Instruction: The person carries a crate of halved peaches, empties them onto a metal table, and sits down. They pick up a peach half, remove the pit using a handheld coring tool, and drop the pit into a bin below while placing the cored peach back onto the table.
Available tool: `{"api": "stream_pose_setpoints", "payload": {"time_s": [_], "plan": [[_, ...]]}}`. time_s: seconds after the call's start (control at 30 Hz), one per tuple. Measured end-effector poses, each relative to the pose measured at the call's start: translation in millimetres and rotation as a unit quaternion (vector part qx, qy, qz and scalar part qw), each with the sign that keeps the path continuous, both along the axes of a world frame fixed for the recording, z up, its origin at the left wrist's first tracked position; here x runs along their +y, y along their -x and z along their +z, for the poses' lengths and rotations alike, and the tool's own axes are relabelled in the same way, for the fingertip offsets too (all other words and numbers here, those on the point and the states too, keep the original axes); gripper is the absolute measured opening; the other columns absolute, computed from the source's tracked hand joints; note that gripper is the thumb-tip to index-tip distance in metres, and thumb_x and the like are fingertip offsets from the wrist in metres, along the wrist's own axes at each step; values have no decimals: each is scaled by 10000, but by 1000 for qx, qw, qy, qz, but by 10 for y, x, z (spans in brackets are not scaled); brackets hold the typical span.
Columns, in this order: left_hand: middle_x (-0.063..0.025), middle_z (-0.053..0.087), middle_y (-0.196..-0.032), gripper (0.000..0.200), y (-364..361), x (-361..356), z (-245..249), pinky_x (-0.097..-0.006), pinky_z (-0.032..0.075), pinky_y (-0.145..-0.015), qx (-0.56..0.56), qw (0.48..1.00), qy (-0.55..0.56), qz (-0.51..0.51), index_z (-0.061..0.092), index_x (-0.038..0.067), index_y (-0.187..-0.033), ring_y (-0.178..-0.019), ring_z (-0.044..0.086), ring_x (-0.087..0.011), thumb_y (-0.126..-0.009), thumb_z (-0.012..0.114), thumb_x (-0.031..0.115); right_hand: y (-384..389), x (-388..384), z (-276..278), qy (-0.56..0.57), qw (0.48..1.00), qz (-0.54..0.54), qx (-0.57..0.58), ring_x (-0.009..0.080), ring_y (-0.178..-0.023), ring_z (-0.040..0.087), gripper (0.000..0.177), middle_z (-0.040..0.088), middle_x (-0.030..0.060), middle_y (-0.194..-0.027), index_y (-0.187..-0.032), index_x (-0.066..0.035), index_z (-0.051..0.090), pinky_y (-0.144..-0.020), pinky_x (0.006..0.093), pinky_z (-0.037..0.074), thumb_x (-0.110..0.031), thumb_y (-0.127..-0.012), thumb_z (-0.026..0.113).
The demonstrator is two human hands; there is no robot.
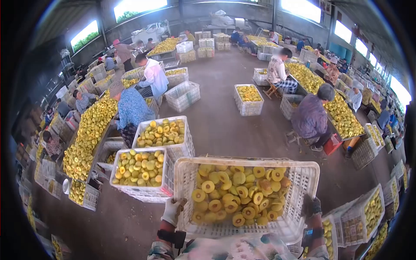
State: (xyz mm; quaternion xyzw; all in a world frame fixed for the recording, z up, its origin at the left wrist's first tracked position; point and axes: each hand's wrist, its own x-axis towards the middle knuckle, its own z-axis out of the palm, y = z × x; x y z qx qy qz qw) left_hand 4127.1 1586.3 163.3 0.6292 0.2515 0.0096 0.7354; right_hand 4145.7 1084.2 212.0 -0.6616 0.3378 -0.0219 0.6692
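A white plastic crate (182, 173) of halved yellow fruit is held in front of my body at the bottom centre. My left hand (173, 210), in a pale glove, grips its left side near the lower corner. On the opposite side my right hand (311, 206), in a dark glove, is closed at the crate's wall; its fingers are partly hidden. Cut faces with brown centres show on many of the fruit halves (242, 191). Just beyond the crate's left end stand two more filled crates, one nearer (167, 188) and one behind it (189, 145).
Long tables heaped with fruit run along the left (89, 130) and right (305, 78), with people seated or standing beside them. A crate (249, 108) stands mid-floor, an empty one (183, 99) farther left. Filled crates (357, 223) line the lower right.
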Motion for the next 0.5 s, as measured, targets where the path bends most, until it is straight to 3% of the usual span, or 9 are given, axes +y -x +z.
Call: {"api": "stream_pose_setpoints", "payload": {"time_s": [0.13, 0.2, 0.27, 0.4, 0.5], "plan": [[32, 557, -591, 68, -1463, 101, 182, -205, 333, -427, -16, 1000, -4, -11, 644, 31, -788, -454, 440, -35, -756, 669, 85, -1009, 165, 65, 33, 999, 4, -4, 136, -322, 388, 283, 416, 14, -442, -665, -100, 494, -310, 300, 320, -304, -815, 619], [44, 542, -588, 88, -2087, 150, 403, -202, 316, -423, 8, 997, -42, -58, 642, 28, -797, -448, 426, -36, -757, 676, 98, -1460, 241, 287, 25, 999, 24, 21, 97, -378, 385, 246, 408, -39, -483, -664, -151, 507, -347, 265, 325, -304, -831, 603], [58, 520, -585, 108, -2685, 150, 533, -205, 297, -410, 24, 996, -40, -75, 632, 29, -823, -446, 411, -30, -765, 674, 109, -1876, 345, 214, -29, 998, -59, -3, 88, -384, 379, 261, 381, -54, -480, -649, -164, 489, -350, 262, 312, -309, -840, 594], [48, 521, -591, 124, -4171, 240, 229, -208, 305, -416, 23, 994, -21, -101, 626, 49, -783, -458, 418, -41, -750, 700, 142, -3052, 272, 106, -32, 999, -41, -2, 78, -383, 368, 285, 373, -68, -487, -638, -174, 454, -347, 250, 285, -317, -844, 590], [42, 519, -587, 149, -4822, 79, -94, -210, 319, -425, 26, 996, -6, -85, 626, 57, -754, -465, 425, -49, -737, 721, 171, -3937, 270, -8, -25, 999, -29, -38, 93, -375, 373, 251, 409, -53, -500, -673, -161, 494, -348, 257, 300, -322, -834, 599]]}}
